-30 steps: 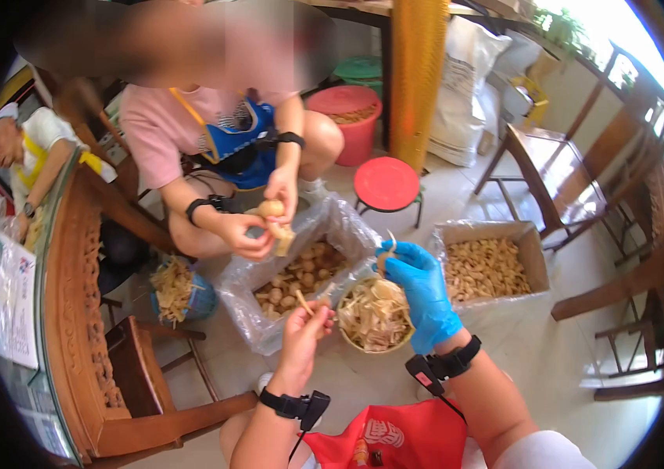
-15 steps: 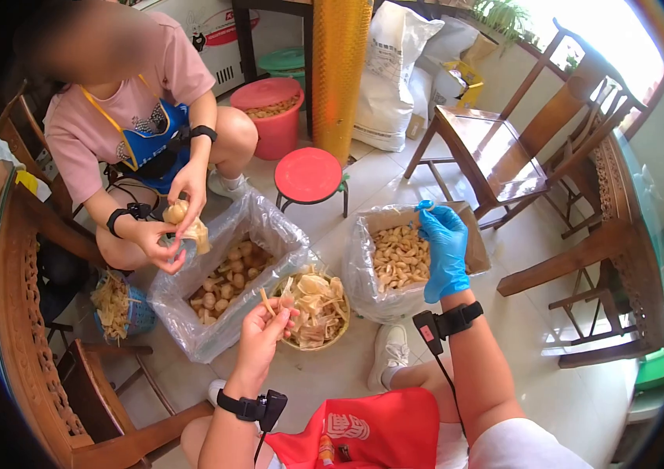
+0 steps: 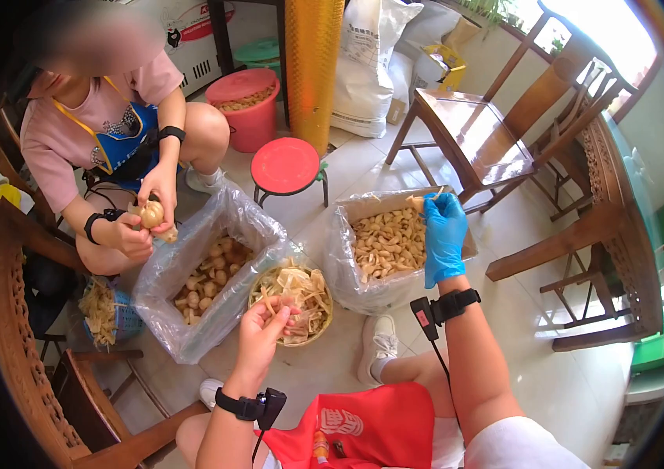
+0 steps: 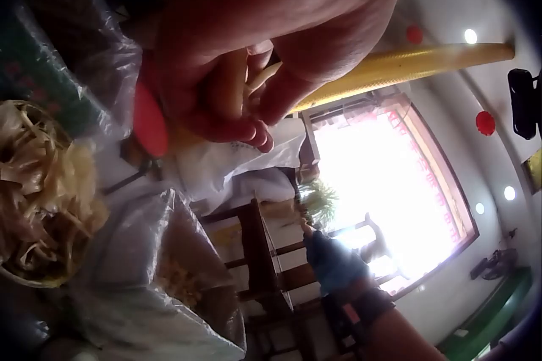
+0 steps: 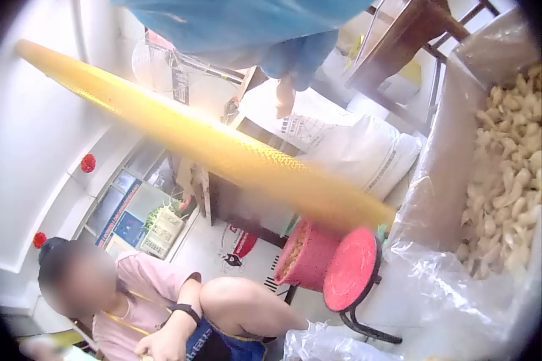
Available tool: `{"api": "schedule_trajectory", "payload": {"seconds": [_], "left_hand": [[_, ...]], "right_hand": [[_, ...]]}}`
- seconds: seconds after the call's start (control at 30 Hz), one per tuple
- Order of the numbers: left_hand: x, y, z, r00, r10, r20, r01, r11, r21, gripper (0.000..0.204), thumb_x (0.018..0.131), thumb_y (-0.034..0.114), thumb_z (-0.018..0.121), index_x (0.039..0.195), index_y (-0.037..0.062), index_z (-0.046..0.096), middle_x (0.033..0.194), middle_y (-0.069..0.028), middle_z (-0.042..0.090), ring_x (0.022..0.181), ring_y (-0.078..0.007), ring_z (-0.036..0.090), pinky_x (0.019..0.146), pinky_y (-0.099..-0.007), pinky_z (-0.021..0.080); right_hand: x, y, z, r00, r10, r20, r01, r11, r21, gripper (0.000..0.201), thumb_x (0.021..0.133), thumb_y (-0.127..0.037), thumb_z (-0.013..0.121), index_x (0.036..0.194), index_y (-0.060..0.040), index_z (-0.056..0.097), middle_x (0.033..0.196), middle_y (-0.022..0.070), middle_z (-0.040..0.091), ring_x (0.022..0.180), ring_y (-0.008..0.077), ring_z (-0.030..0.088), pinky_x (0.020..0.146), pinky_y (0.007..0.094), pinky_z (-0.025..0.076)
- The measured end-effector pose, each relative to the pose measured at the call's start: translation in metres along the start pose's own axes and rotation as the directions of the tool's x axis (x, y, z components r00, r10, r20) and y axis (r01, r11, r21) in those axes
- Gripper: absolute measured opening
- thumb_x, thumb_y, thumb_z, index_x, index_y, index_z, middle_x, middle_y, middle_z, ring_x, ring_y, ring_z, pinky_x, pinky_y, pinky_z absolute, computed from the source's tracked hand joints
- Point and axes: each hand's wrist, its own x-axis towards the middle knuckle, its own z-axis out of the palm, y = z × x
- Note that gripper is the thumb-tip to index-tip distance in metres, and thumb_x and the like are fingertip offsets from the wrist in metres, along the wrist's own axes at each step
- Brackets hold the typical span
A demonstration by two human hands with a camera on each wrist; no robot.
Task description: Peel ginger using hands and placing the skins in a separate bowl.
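Observation:
My left hand (image 3: 273, 311) hovers over a round basket (image 3: 324, 332) of pale peels and pinches a thin peel strip (image 3: 266, 302); in the left wrist view its curled fingers (image 4: 222, 90) grip that strip (image 4: 258, 80). My right hand (image 3: 428, 204), in a blue glove, pinches a small pale peeled piece (image 3: 418, 201) above the plastic-lined box (image 3: 371, 295) of peeled pieces. The right wrist view shows the gloved fingertips (image 5: 296, 60) holding the piece (image 5: 284, 97). A plastic bag (image 3: 161, 291) of unpeeled bulbs lies left of the basket.
A person in a pink shirt (image 3: 58, 133) squats opposite, holding a bulb (image 3: 151, 213). A red stool (image 3: 285, 166), red bucket (image 3: 247, 98), yellow column (image 3: 312, 62) and white sacks (image 3: 367, 62) stand behind. Wooden chairs (image 3: 472, 129) flank the right; a carved chair (image 3: 31, 344) sits left.
My right hand has moved from over the peel basket to above the box of peeled pieces, carrying a piece. My left hand keeps hold of the strip. The view has swung right.

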Motion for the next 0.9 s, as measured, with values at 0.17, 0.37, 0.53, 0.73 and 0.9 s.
{"api": "schedule_trajectory", "payload": {"seconds": [0.17, 0.37, 0.53, 0.73, 0.9], "left_hand": [[0.000, -0.003, 0.000, 1.000, -0.008, 0.003, 0.008, 1.000, 0.017, 0.017, 0.090, 0.013, 0.056, 0.105, 0.0041, 0.058, 0.093, -0.0046, 0.065, 0.078, -0.0060, 0.056, 0.065, -0.0206, 0.045], [0.001, 0.003, 0.007, 1.000, -0.018, 0.009, 0.019, 0.993, -0.117, 0.014, 0.090, 0.013, 0.057, 0.101, 0.0046, 0.056, 0.094, -0.0061, 0.063, 0.077, -0.0085, 0.055, 0.067, -0.0220, 0.045], [0.002, 0.000, 0.004, 0.998, 0.018, -0.067, -0.041, 0.934, -0.355, 0.022, 0.087, 0.010, 0.062, 0.105, 0.0073, 0.050, 0.101, -0.0073, 0.061, 0.083, -0.0095, 0.056, 0.070, -0.0221, 0.045], [-0.002, 0.009, 0.000, 0.980, 0.112, -0.165, -0.165, 0.919, -0.359, 0.028, 0.083, 0.009, 0.067, 0.103, 0.0087, 0.049, 0.103, -0.0073, 0.061, 0.094, -0.0121, 0.057, 0.080, -0.0245, 0.046], [-0.009, 0.021, -0.011, 0.960, 0.076, -0.269, -0.178, 0.908, -0.379, 0.026, 0.084, 0.012, 0.067, 0.104, 0.0079, 0.049, 0.097, -0.0041, 0.061, 0.087, -0.0100, 0.058, 0.076, -0.0243, 0.046]], "right_hand": [[0.005, 0.009, -0.006, 1.000, 0.022, -0.010, -0.021, 0.998, 0.060, 0.010, 0.086, -0.007, 0.060, 0.080, -0.0025, 0.055, 0.073, -0.0024, 0.052, 0.067, 0.0068, 0.046, 0.062, 0.0231, 0.041], [-0.022, -0.021, 0.025, 0.961, 0.199, 0.190, -0.245, 0.933, 0.264, 0.010, 0.086, -0.009, 0.062, 0.079, -0.0035, 0.057, 0.070, -0.0018, 0.054, 0.062, 0.0065, 0.050, 0.056, 0.0222, 0.045], [-0.088, -0.052, 0.071, 0.848, 0.300, 0.437, -0.431, 0.871, 0.238, 0.009, 0.085, -0.007, 0.062, 0.079, -0.0044, 0.057, 0.070, -0.0018, 0.055, 0.062, 0.0069, 0.050, 0.057, 0.0222, 0.042], [-0.147, -0.080, 0.104, 0.812, 0.220, 0.540, -0.408, 0.876, 0.256, 0.006, 0.085, -0.004, 0.061, 0.083, -0.0027, 0.055, 0.072, -0.0006, 0.056, 0.065, 0.0064, 0.051, 0.059, 0.0224, 0.044], [-0.172, -0.084, 0.119, 0.736, 0.179, 0.652, -0.383, 0.905, 0.184, 0.006, 0.085, -0.004, 0.061, 0.083, -0.0018, 0.056, 0.071, -0.0003, 0.055, 0.065, 0.0059, 0.049, 0.060, 0.0228, 0.043]]}}
